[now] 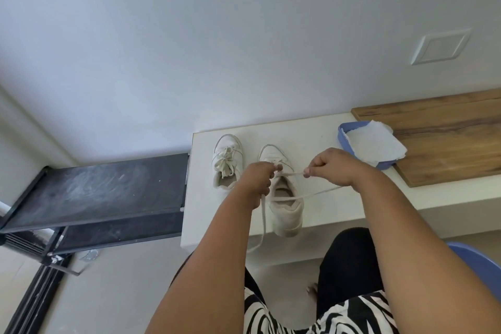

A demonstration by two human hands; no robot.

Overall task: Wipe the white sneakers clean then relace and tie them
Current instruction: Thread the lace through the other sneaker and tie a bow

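Note:
Two white sneakers stand on a white table (pixel 320 141). The left sneaker (pixel 227 163) has its lace tied in a bow. The right sneaker (pixel 284 198) sits nearer me, heel at the table's front edge. My left hand (pixel 257 180) pinches its lace (pixel 292 173) over the tongue, and a loose end hangs down past the table edge. My right hand (pixel 332 168) pinches the other part of the lace and holds it taut to the right. Another strand runs from the shoe's opening under my right wrist.
A blue tray (pixel 342 135) with a white paper towel (pixel 375 144) sits at the right on the table, beside a wooden board (pixel 447 138). A black rack (pixel 95 190) stands left of the table. My legs and a blue chair (pixel 479 260) are below.

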